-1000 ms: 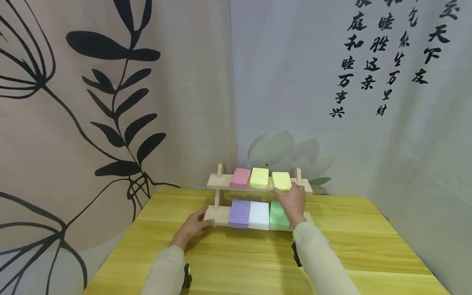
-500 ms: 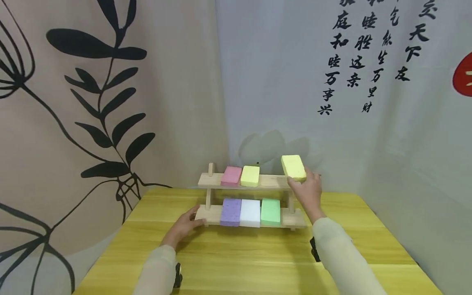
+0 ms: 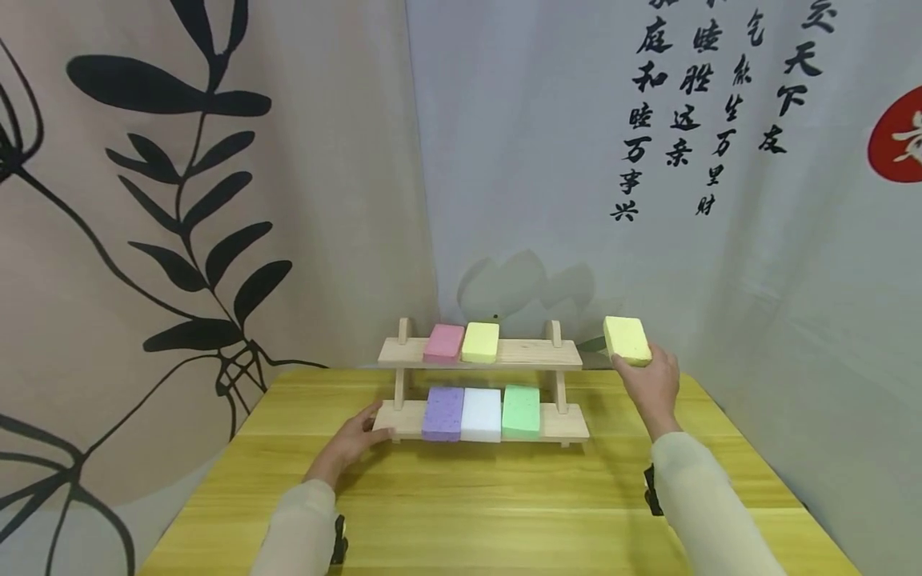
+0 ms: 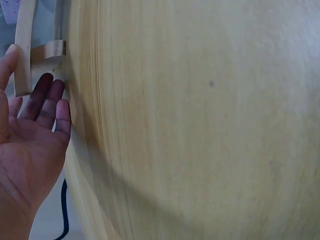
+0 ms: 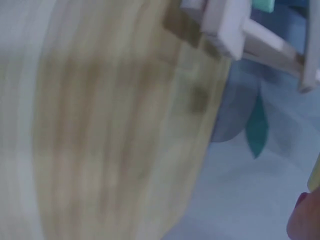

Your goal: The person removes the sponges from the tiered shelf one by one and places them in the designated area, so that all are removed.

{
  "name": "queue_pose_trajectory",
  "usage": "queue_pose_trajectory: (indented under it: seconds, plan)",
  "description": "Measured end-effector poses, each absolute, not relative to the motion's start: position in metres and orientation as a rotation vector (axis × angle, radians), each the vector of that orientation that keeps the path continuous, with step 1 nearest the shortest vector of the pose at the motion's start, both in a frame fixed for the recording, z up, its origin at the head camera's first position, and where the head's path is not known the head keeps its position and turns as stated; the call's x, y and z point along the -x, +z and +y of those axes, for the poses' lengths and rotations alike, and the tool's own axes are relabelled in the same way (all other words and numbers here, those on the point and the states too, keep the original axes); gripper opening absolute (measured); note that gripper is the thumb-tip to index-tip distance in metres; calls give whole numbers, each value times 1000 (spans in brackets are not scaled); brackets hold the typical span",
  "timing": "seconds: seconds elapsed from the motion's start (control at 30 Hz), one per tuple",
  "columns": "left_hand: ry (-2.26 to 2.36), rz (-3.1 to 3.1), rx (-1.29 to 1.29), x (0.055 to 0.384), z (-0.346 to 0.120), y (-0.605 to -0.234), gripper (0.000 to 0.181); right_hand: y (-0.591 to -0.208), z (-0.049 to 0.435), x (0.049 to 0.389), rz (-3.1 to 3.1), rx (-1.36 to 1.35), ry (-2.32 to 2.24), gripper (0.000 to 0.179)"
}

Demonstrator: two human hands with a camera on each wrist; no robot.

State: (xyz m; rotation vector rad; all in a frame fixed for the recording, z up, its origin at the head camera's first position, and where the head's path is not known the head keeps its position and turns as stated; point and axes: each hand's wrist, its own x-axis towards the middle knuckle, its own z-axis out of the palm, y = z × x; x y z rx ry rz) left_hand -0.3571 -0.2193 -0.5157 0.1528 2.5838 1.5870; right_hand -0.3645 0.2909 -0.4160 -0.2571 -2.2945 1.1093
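My right hand (image 3: 651,384) holds a yellow sponge (image 3: 627,340) in the air, right of a two-tier wooden shelf (image 3: 536,352). Only a fingertip (image 5: 305,217) and a sliver of that sponge show in the right wrist view. At the lower board's left end, my left hand (image 3: 350,442) grips the wood between thumb and index finger; its other fingers stay off the board (image 4: 23,55). On the upper tier lie a pink sponge (image 3: 443,343) and another yellow sponge (image 3: 480,342). The lower tier bears purple (image 3: 442,414), white (image 3: 481,414) and green (image 3: 521,413) sponges.
The shelf stands toward the back of a yellow wood-grain table (image 3: 461,504). Behind it hangs a cloth backdrop (image 3: 346,200) with printed leaves and writing. A dark cable (image 4: 64,210) shows beyond the table edge in the left wrist view.
My right hand has lifted the yellow sponge off the upper tier's right part and carried it right, past the shelf's end. The left hand stays on the lower board. The head view has shifted rightward.
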Motion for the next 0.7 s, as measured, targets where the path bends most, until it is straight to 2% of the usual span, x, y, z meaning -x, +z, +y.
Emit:
queue_pose_trajectory:
  seconds: [0.43, 0.7]
  plan:
    - [1622, 2562, -139, 361, -222, -515, 83, -466, 306, 370, -2417, 274, 1169, 78]
    - [1593, 2570, -149, 358, -220, -516, 84, -491, 312, 361, -2583, 314, 1312, 88]
